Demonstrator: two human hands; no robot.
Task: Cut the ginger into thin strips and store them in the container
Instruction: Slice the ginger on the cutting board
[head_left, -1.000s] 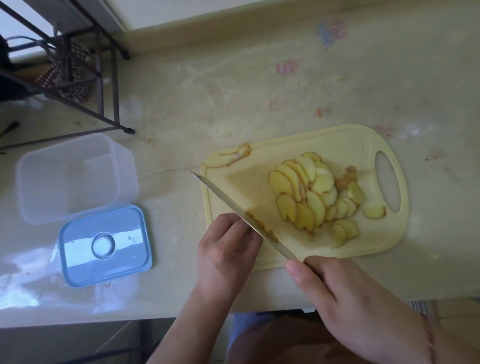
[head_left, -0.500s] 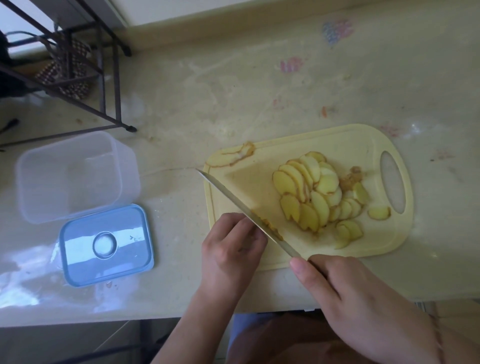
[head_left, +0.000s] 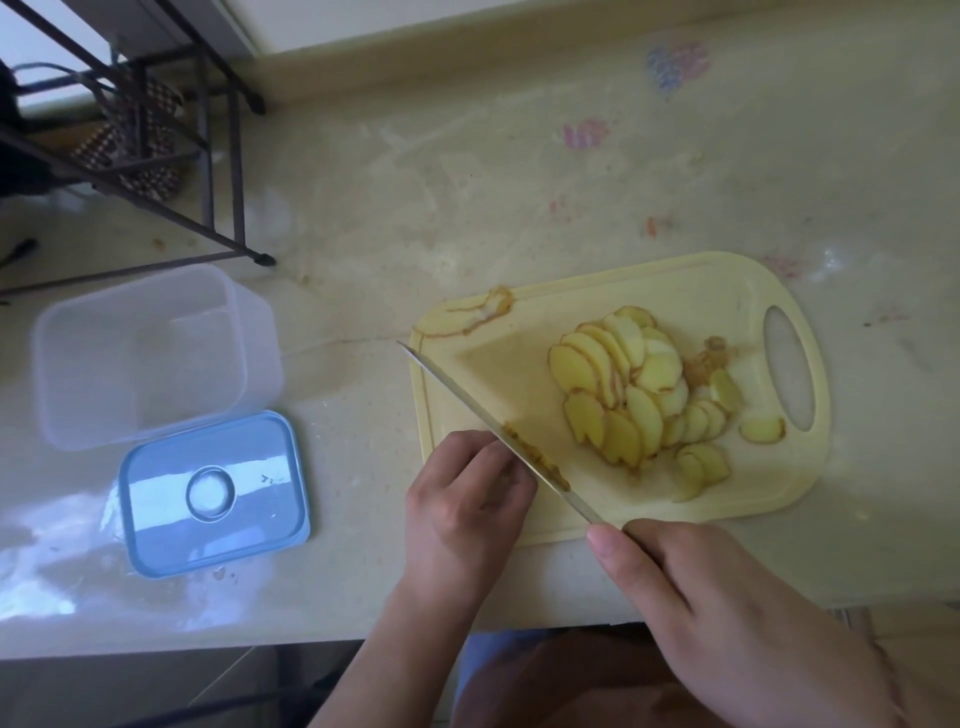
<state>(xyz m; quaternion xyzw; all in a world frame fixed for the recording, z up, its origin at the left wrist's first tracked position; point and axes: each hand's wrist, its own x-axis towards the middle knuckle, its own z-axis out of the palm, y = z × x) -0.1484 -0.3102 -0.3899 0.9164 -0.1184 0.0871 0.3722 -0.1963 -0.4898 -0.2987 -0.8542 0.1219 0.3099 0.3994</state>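
The clear rectangular plastic container (head_left: 140, 358) sits open beside its blue lid (head_left: 215, 493), ready for filling. The left hand (head_left: 462, 504) curls its fingers against the steel knife blade (head_left: 488, 421), apparently wiping off clinging ginger. The right hand (head_left: 727, 613) grips the handle. Fanned pale-yellow ginger slices (head_left: 639, 395) await stripping mid yellow cutting board (head_left: 727, 291), table free beyond.

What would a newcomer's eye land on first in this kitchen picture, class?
First, the heap of pale yellow ginger slices on the yellow plastic cutting board. Next, the long steel knife held by the right hand beside the left hand. At left sit the clear plastic container and its blue lid.
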